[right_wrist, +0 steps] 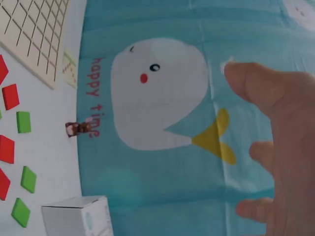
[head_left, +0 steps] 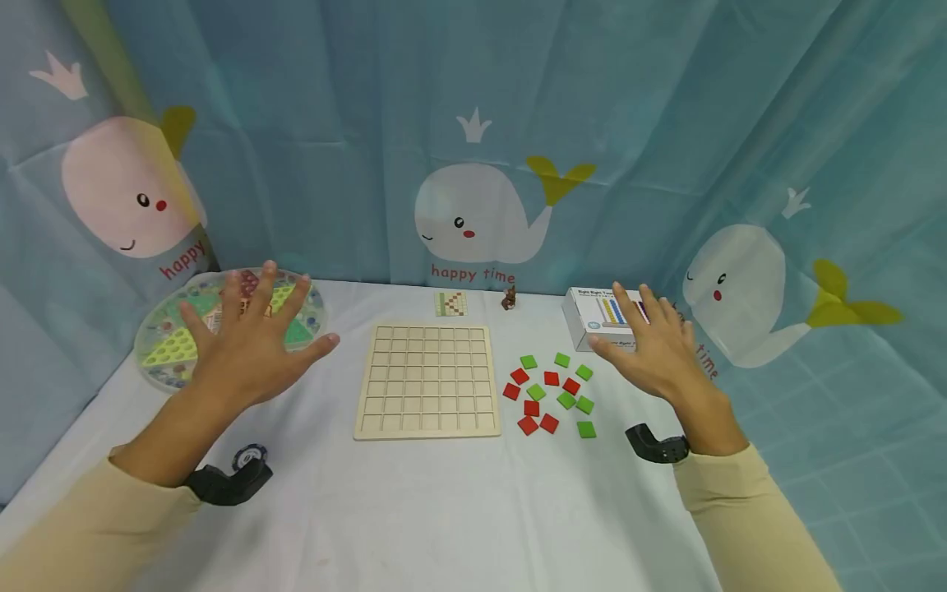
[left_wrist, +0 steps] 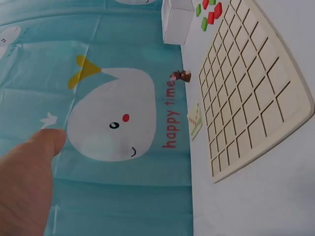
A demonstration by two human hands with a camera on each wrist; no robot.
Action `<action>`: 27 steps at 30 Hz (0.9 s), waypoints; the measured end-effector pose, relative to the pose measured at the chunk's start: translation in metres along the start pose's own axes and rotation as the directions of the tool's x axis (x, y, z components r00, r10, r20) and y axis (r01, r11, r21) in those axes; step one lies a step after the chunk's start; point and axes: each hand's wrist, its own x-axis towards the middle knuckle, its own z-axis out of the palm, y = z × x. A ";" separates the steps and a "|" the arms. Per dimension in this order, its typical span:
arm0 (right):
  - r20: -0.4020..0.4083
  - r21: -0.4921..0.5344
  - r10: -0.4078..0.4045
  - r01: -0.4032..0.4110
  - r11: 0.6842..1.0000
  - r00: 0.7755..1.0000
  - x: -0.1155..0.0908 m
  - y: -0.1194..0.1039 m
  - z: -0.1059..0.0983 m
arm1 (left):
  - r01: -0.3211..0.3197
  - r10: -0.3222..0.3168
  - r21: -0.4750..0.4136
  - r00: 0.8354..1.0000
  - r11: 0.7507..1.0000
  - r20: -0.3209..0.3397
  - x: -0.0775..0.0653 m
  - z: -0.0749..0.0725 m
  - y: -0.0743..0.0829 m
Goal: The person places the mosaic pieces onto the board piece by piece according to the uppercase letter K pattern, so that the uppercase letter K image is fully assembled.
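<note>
My left hand (head_left: 250, 349) is raised with its fingers spread, over the near side of a round Chinese checkers board (head_left: 166, 349) at the left. The right hand (head_left: 654, 349), fingers also spread, hangs in front of a white box (head_left: 584, 322) with printed pictures. Neither hand holds anything. Between them lies a square wooden grid board (head_left: 429, 382) with bare cells. To its right, several red square tiles (head_left: 531, 408) and green square tiles (head_left: 587, 429) are scattered on the table. The left wrist view shows the thumb (left_wrist: 34, 152) apart from everything.
A small pattern card (head_left: 451, 304) and a little brown animal figurine (head_left: 509, 298) are behind the grid board. A round poker chip (head_left: 249, 456) lies near the left wrist. A blue curtain (head_left: 333, 164) with whales hangs along the back edge of the white-covered table (head_left: 414, 510).
</note>
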 end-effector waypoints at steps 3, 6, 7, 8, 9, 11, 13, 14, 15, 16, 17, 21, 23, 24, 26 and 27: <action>-0.003 0.051 -0.023 0.023 0.998 1.000 0.001 0.005 0.006 | -0.013 0.012 -0.015 1.000 1.000 -0.016 -0.003 0.009 0.003; -0.009 0.105 -0.034 0.035 0.994 0.999 0.001 0.011 0.012 | -0.028 0.027 -0.024 0.999 0.999 -0.030 -0.007 0.019 0.005; -0.013 0.121 -0.038 0.039 0.992 0.999 0.002 0.013 0.014 | -0.036 0.035 -0.027 0.999 0.999 -0.034 -0.008 0.022 0.005; -0.017 0.140 -0.041 0.043 0.989 0.999 0.002 0.016 0.016 | -0.043 0.042 -0.032 0.998 0.999 -0.035 -0.010 0.025 0.006; -0.024 0.156 -0.044 0.047 0.987 0.999 0.002 0.018 0.019 | -0.051 0.050 -0.034 0.998 0.998 -0.038 -0.011 0.029 0.006; -0.036 0.183 -0.051 0.057 0.982 0.998 0.003 0.023 0.024 | -0.063 0.061 -0.047 0.997 0.997 -0.042 -0.013 0.035 0.008; -0.046 0.214 -0.060 0.068 0.974 0.997 0.003 0.029 0.029 | -0.074 0.071 -0.059 0.996 0.996 -0.045 -0.016 0.041 0.008; -0.049 0.230 -0.063 0.073 0.971 0.997 0.003 0.032 0.031 | -0.080 0.077 -0.066 0.996 0.995 -0.048 -0.017 0.044 0.009; -0.051 0.247 -0.064 0.074 0.966 0.997 0.003 0.035 0.034 | -0.086 0.083 -0.069 0.995 0.994 -0.051 -0.018 0.047 0.009; -0.051 0.265 -0.065 0.076 0.961 0.997 0.003 0.037 0.036 | -0.092 0.088 -0.075 0.995 0.993 -0.052 -0.019 0.049 0.009; -0.051 0.283 -0.066 0.077 0.956 0.997 0.003 0.040 0.038 | -0.100 0.096 -0.077 0.994 0.992 -0.053 -0.020 0.052 0.010; -0.036 0.334 -0.036 0.047 0.941 0.999 0.001 0.050 0.047 | -0.126 0.122 -0.101 0.991 0.987 -0.045 -0.024 0.062 0.013; -0.026 0.353 -0.030 0.037 0.935 0.999 0.001 0.055 0.053 | -0.139 0.135 -0.119 0.990 0.983 -0.043 -0.026 0.068 0.014; -0.020 0.360 -0.026 0.031 0.933 0.999 0.001 0.057 0.055 | -0.146 0.142 -0.131 0.989 0.981 -0.040 -0.027 0.071 0.014; -0.008 0.371 -0.017 0.019 0.928 1.000 0.000 0.061 0.060 | -0.161 0.156 -0.164 0.987 0.973 -0.040 -0.028 0.077 0.015; -0.004 0.379 -0.014 0.014 0.925 1.000 -0.001 0.063 0.062 | -0.167 0.163 -0.179 0.986 0.970 -0.038 -0.029 0.080 0.015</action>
